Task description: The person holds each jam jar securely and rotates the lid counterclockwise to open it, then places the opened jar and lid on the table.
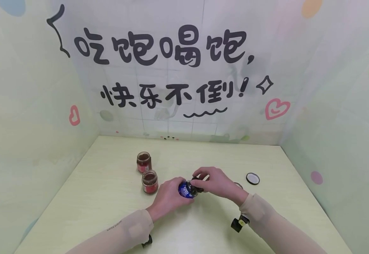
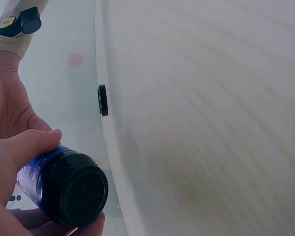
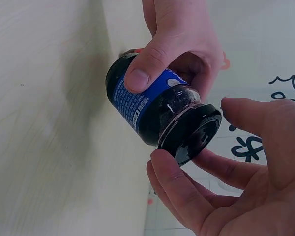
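A dark glass jar with a blue label is tilted in my left hand, above the table. In the right wrist view, the left thumb lies across the label and the other fingers go behind the jar. The left wrist view shows the jar's dark base. At the jar's mouth, my right hand holds the black lid by its rim, thumb on one side and fingers on the other. Whether the lid is loose cannot be told.
Two lidless glass jars with red labels, one farther back and one nearer, stand left of my hands. A loose lid lies right, pale inside up; another lid is partly hidden behind my right wrist. Walls enclose the table.
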`<state>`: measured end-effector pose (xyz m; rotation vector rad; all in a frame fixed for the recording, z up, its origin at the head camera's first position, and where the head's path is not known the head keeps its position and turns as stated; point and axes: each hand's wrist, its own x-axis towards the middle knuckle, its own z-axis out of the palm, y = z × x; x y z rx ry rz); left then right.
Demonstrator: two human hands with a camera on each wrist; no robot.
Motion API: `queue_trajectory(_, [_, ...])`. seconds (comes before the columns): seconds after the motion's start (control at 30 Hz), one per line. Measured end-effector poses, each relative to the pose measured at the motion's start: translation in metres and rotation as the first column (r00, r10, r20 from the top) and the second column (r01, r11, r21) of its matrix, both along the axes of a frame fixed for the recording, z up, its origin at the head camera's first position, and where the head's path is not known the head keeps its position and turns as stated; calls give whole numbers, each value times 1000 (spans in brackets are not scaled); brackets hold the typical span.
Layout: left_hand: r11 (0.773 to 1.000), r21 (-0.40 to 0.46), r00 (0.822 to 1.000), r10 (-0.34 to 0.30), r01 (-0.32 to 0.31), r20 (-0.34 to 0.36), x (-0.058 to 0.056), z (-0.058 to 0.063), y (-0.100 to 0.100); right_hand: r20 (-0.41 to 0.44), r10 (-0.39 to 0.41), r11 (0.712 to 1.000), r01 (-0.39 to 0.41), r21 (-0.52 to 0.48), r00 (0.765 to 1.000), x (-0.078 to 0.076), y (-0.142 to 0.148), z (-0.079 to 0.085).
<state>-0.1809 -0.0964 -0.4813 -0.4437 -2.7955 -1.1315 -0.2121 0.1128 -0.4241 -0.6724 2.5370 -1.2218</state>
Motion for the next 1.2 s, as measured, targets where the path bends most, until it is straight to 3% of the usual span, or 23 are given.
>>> queue_trajectory(0.53, [999,-42,997,-19,16,-72,-2,-1,2,-20,5,999,-5,-37,1000,0,-1,1])
queue_trajectory(0.83, [999,-33,999,-8,6,-53,-4,-2,1,-54,2,999,-5,-39,999,-2,1,-2])
queue_trajectory(1.2, [999,32,999,45,-44,-29,-9,-8,1,-66,-56,996,52,-66,996,-4,8,-4])
